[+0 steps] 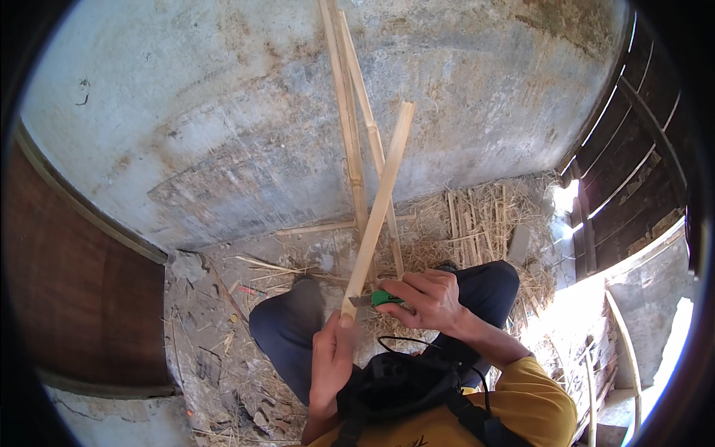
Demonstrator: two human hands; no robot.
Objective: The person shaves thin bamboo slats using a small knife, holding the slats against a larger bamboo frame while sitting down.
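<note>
My left hand is closed around the lower end of a pale split bamboo strip, its thumb lying along the strip. The strip slants up and away to the right in front of me. In my right hand is a green-handled utility knife, gripped with the fingers wrapped round it. Its short blade points left and meets the strip's edge just above my left thumb; whether it cuts in cannot be made out.
Behind the strip, two longer bamboo pieces lean on the stained wall. Shavings and thin sticks lie heaped at the wall's foot. My bent knees flank the work. A brown panel stands at left, dark slats at right.
</note>
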